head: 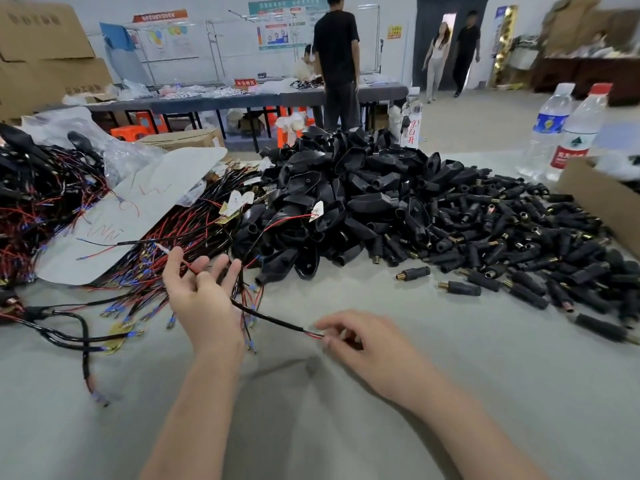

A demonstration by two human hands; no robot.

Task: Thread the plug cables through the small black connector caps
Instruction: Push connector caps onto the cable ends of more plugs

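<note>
I see the desk [346,427] covered in matt grey cloth, lightly creased. The caps [346,188] are glossy black plastic, while the plugs [519,237] look matt black with brass-coloured metal tips. The cable [270,318] has a shiny black sheath over smooth red insulation. The bottles [550,126] are clear plastic with glossy labels. The box [595,199] is plain brown cardboard, and the tags [235,202] look like paper.

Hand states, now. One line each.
Left hand: fingers spread, a thin red wire between them; whether it is held cannot be told.
Right hand: fingers pinch the red-wire end of the black sheathed cable.
</note>
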